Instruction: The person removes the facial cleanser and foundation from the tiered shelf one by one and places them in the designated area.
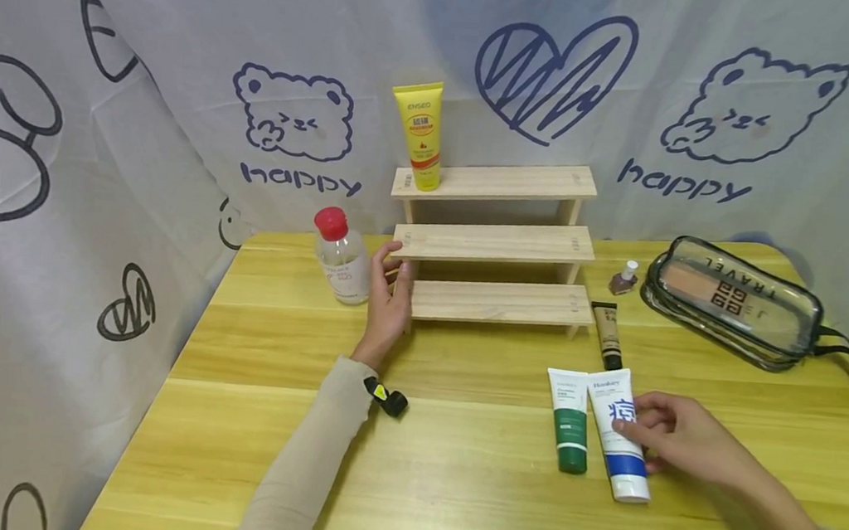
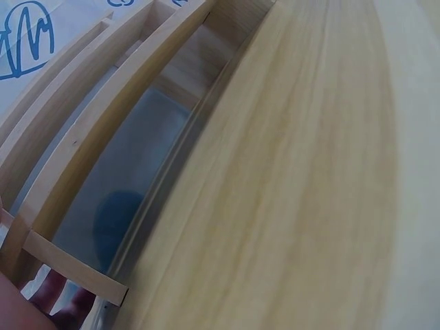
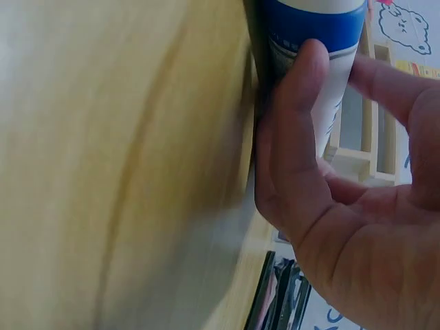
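On the right of the table my right hand (image 1: 688, 435) grips a white squeeze tube (image 1: 615, 434) with a blue band, thumb on its front and fingers round its right side. In the right wrist view the fingers (image 3: 295, 137) curl against this tube (image 3: 330, 75). Close by on its left lies a white and green tube (image 1: 568, 422). My left hand (image 1: 389, 300) holds the left end of a three-step wooden shelf (image 1: 500, 302). Part of the left fingers shows behind the shelf's side piece (image 2: 72, 265) in the left wrist view.
A yellow tube (image 1: 421, 136) stands on the top step's left end. A red-capped bottle (image 1: 345, 259) stands left of the shelf. To the right are a small nail polish bottle (image 1: 624, 279), a slim beige tube (image 1: 608, 333) and a transparent travel pouch (image 1: 736, 302) with a strap.
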The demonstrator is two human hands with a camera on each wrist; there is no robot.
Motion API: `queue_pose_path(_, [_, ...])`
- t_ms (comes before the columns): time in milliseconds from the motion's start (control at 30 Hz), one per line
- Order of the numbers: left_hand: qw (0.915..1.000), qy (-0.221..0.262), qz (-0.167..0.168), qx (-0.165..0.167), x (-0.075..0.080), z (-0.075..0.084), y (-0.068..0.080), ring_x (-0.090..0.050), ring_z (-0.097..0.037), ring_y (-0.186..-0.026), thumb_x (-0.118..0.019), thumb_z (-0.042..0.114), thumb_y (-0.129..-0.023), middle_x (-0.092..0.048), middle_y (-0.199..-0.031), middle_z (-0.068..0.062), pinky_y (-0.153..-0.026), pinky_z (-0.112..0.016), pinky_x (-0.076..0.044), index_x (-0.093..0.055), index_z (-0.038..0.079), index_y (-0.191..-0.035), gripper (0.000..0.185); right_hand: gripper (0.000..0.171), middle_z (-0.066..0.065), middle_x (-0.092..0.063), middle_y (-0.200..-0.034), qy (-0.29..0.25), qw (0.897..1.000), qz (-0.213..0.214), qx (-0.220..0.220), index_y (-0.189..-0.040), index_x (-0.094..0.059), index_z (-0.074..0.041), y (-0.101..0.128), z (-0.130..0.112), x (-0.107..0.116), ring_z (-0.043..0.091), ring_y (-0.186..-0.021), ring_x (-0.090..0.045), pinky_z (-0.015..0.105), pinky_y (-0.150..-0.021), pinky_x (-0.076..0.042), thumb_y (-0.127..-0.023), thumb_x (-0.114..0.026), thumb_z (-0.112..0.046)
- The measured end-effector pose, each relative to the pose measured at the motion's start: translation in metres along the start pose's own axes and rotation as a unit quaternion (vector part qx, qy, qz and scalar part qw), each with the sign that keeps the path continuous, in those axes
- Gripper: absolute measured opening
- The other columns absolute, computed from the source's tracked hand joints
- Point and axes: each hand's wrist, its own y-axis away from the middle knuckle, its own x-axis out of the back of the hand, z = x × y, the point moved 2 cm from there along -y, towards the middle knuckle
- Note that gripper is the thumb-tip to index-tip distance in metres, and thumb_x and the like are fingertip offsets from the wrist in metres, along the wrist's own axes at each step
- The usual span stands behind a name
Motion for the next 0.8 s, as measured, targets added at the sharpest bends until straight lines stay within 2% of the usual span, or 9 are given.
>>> queue_pose_path(267, [0.9999, -0.006, -0.003, 0.011, 0.0004, -0.0014, -0.0007, -0.055, -0.03, -0.127, -0.045, 0.021, -0.118, -0.053, -0.14, -0.019, -0.107, -0.043, -0.046, -0.041, 0.018, -0.158, 0.04, 0.083, 0.014, -0.072, -0.11, 0.002, 1.0, 0.021, -0.008, -0.155, -0.039, 0.014, 0.0036, -0.0027, -0.0005, 0.02, -0.087, -0.07, 0.035, -0.069, -0.065, -0.104, -0.076, -0.04])
queue_pose_path(600, [0.9999, 0.002, -0.005, 0.01, -0.0001, -0.0013, -0.0012, -0.055, -0.033, -0.125, -0.046, 0.021, -0.118, -0.053, -0.139, -0.02, -0.105, -0.042, -0.046, -0.043, 0.019, -0.157, 0.039, 0.064, 0.012, -0.077, -0.106, 0.008, 0.998, 0.048, 0.03, -0.143, -0.045, 0.009, 0.0035, 0.0009, -0.004, 0.017, -0.081, -0.07, 0.029, -0.068, -0.059, -0.106, -0.074, -0.034])
queue_pose_path(800, [0.9999, -0.001, -0.008, 0.014, -0.0001, 0.0002, -0.0008, -0.054, -0.031, -0.127, -0.045, 0.021, -0.118, -0.052, -0.141, -0.019, -0.107, -0.044, -0.046, -0.042, 0.02, -0.158, 0.04, 0.057, 0.012, -0.075, -0.105, 0.003, 0.997, 0.059, 0.041, -0.138, -0.047, 0.009, 0.0035, 0.0012, -0.008, 0.015, -0.08, -0.07, 0.028, -0.069, -0.061, -0.107, -0.073, -0.031])
